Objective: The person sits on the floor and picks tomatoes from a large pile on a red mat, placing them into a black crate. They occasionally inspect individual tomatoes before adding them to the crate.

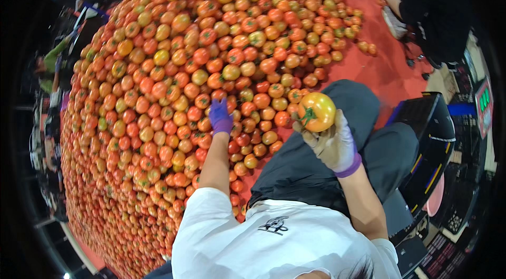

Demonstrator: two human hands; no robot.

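A huge heap of red, orange and yellowish tomatoes [170, 93] fills the left and middle of the view. My left hand [220, 117], in a purple glove, reaches into the heap with its fingers at a red tomato [218, 95]; whether they grip it cannot be told. Over my right knee, my right hand [328, 142], in a soiled glove with a purple cuff, holds a large yellow-orange tomato [317, 112] with a green calyx. Its palm faces up and its fingertips are around the fruit's lower side.
Red floor covering [367, 26] lies beside the heap. Black crates [423, 120] stand close by my right leg, with a pink basin [435, 196] beyond them. A person in black [435, 10] is at the upper right, and a person in green [53, 57] is at the far left.
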